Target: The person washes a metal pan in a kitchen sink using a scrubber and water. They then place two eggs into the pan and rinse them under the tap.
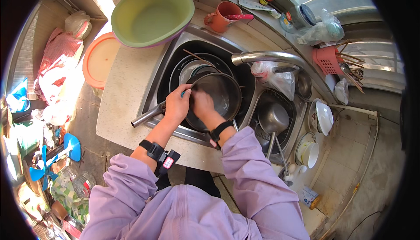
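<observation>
Over the large basin of a stainless steel sink (185,134), my left hand (178,104) grips the near-left rim of a dark metal pan (226,92), thumb up, beside the root of its tubular metal handle (144,117). Inside the pan, against its left inner wall, lies my right hand (201,104), blurred; a bit of blue-green shows between the hands, and whether the right fingers hold it I cannot tell. Beneath the pan are stacked bowls (190,68) and a chopstick (200,59). The chrome faucet (265,57) reaches in from the right.
A green basin (152,13) stands at the sink's back left, an orange mug (220,18) behind the sink. A saucepan (274,117) lies in the small right basin. Bowls (323,117) stand along the right counter. An orange-rimmed lid (100,59) is at the left.
</observation>
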`<state>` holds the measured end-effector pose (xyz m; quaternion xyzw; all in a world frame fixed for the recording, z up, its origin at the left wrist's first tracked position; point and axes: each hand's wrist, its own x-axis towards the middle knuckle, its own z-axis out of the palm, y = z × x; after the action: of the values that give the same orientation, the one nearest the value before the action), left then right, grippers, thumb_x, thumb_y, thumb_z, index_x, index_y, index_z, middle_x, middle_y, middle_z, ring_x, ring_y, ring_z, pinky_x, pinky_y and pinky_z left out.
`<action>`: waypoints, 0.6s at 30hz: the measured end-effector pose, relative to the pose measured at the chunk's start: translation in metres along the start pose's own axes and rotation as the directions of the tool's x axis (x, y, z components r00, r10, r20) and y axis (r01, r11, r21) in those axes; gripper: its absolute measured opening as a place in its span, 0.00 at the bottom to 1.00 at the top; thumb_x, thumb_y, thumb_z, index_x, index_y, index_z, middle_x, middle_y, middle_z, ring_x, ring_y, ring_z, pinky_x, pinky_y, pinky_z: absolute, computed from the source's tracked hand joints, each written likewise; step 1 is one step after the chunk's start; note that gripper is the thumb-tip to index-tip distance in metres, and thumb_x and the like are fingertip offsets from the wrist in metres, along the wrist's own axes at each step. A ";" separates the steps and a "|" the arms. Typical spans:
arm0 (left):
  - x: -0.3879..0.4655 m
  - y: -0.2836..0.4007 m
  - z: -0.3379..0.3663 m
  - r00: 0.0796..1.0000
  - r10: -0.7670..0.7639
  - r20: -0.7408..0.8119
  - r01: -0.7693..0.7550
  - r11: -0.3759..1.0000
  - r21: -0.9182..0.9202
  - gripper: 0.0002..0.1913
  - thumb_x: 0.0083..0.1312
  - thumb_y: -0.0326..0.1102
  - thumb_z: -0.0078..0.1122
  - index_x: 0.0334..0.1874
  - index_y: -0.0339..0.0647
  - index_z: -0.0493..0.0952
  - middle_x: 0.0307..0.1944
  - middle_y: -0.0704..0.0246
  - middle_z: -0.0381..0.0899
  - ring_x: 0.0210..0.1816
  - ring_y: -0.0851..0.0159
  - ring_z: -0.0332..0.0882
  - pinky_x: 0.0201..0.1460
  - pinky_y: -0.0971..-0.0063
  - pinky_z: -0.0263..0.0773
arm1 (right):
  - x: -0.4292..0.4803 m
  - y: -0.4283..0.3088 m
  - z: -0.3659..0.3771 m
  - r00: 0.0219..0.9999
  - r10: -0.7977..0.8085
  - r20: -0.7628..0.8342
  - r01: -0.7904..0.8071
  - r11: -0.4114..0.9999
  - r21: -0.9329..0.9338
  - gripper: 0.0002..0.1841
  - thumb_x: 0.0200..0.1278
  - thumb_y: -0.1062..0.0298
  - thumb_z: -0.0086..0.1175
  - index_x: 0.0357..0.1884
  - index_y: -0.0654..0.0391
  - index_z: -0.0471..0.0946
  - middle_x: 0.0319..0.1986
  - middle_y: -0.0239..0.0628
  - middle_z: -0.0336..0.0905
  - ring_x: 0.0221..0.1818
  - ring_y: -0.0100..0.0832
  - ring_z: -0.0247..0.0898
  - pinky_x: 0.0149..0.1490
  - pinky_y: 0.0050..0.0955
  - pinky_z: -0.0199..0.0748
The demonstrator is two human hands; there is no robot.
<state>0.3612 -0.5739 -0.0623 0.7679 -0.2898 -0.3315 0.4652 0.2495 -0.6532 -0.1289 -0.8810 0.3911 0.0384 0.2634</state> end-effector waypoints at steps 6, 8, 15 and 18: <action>-0.001 0.000 -0.001 1.000 -0.014 -0.007 0.014 0.999 -0.042 0.12 0.68 0.34 0.56 0.50 0.40 0.79 0.41 0.58 0.84 0.44 0.58 0.82 0.50 0.71 0.73 | 0.005 0.047 -0.042 0.979 0.205 -0.002 -0.202 0.964 -0.171 0.13 0.57 0.71 0.53 0.44 0.51 0.81 0.38 0.50 0.81 0.43 0.55 0.78 0.48 0.48 0.77; -0.002 0.000 0.002 1.000 -0.022 0.007 0.022 0.998 -0.056 0.11 0.68 0.33 0.56 0.50 0.39 0.80 0.41 0.58 0.85 0.44 0.58 0.82 0.50 0.71 0.73 | -0.026 0.038 -0.029 0.972 0.189 0.140 -0.153 0.960 -0.234 0.13 0.56 0.71 0.54 0.44 0.50 0.82 0.40 0.51 0.80 0.45 0.55 0.77 0.49 0.48 0.76; 0.006 -0.003 -0.001 0.999 -0.052 0.000 0.052 0.999 -0.013 0.12 0.67 0.34 0.56 0.49 0.38 0.80 0.41 0.58 0.85 0.44 0.59 0.82 0.50 0.72 0.73 | 0.040 0.016 -0.020 0.988 0.000 -0.155 -0.007 0.999 -0.045 0.10 0.52 0.72 0.58 0.39 0.57 0.81 0.33 0.53 0.81 0.36 0.57 0.79 0.41 0.49 0.79; 0.008 -0.003 -0.002 0.997 -0.072 0.008 0.072 0.997 -0.023 0.12 0.67 0.34 0.56 0.49 0.38 0.80 0.41 0.58 0.84 0.44 0.60 0.82 0.51 0.72 0.72 | 0.035 0.047 -0.040 0.967 0.186 -0.172 -0.215 0.963 -0.165 0.09 0.53 0.73 0.57 0.37 0.55 0.82 0.36 0.51 0.82 0.39 0.53 0.80 0.43 0.48 0.79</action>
<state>0.3682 -0.5774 -0.0656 0.7713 -0.2599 -0.3540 0.4608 0.2350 -0.7222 -0.1246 -0.8575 0.4927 0.0319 0.1450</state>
